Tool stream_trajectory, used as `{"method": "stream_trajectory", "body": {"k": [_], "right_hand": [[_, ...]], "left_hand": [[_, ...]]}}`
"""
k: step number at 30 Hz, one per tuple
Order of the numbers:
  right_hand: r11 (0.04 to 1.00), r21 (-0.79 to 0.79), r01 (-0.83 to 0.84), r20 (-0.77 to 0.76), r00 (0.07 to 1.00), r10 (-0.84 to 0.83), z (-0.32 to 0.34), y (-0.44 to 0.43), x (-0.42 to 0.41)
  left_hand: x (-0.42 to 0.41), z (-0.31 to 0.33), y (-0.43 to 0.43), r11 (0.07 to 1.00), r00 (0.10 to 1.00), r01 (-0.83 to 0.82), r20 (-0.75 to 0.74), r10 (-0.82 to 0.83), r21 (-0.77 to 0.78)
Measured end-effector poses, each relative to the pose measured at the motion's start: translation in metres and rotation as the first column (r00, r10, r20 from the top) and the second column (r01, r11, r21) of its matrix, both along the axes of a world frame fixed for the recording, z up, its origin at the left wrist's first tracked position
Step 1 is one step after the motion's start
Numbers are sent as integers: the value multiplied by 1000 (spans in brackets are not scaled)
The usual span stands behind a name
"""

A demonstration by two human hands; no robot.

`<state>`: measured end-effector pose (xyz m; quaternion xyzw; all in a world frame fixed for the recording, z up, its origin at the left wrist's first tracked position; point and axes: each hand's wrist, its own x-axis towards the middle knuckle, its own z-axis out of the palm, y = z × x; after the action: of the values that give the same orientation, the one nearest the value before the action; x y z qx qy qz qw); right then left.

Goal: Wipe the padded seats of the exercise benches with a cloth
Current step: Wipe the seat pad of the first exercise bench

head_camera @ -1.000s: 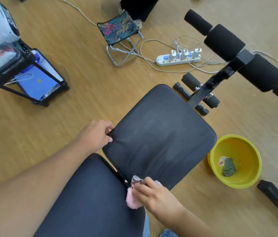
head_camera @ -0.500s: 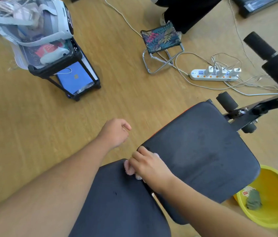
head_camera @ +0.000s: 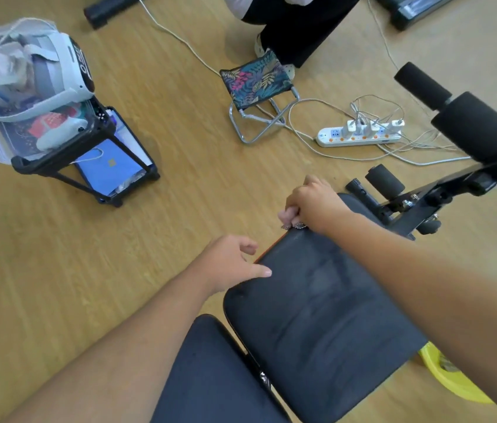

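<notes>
The black padded seat of the exercise bench fills the lower middle, with a second black pad nearer me. My right hand presses a small pink cloth onto the seat's far left corner, fingers closed around it; most of the cloth is hidden under the hand. My left hand rests at the seat's left edge, thumb on the padding, fingers loosely apart and holding nothing. Damp streaks show across the seat.
Black foam rollers on the bench frame stand at right. A yellow basin sits on the floor at lower right. A power strip with cables, a folding stool, a black rack and a seated person's legs lie beyond.
My right hand has swept the cloth from the gap between the two pads up along the seat's left edge to its far corner. My left hand has come onto the seat's left edge.
</notes>
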<state>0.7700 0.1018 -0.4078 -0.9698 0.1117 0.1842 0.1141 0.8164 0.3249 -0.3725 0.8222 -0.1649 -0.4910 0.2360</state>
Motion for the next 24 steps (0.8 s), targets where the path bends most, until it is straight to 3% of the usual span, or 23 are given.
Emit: {"method": "stream_trajectory", "body": {"k": [4,7,9,15,18,22,24], "right_hand": [[976,151,160,38,985,-167,-1,-48,-7],[926,251,284,96,944,-315,-1,-75,-31],[881,271,388,25,912,-410,1,-90,-55],[573,493,654,-164,717,-678,9,-85,-126],[574,507,643,-182,731,-658,12,-88,-153],[706,485,517,27,798,-603,4,-82,-191],[703,464,539,52,776,-629,-6,-80,-214]], "left_hand": [[-17,-5,-15,983,971,166,160,-177,82],[-21,-9,-15,982,953,161,241,-182,103],[-21,-10,-17,981,951,151,255,-177,119],[-21,-12,-25,972,932,171,294,-213,161],[-24,-15,-25,969,918,178,325,-227,172],[-28,-17,-26,962,896,185,367,-249,201],[-30,-18,-27,960,891,183,377,-254,214]]}}
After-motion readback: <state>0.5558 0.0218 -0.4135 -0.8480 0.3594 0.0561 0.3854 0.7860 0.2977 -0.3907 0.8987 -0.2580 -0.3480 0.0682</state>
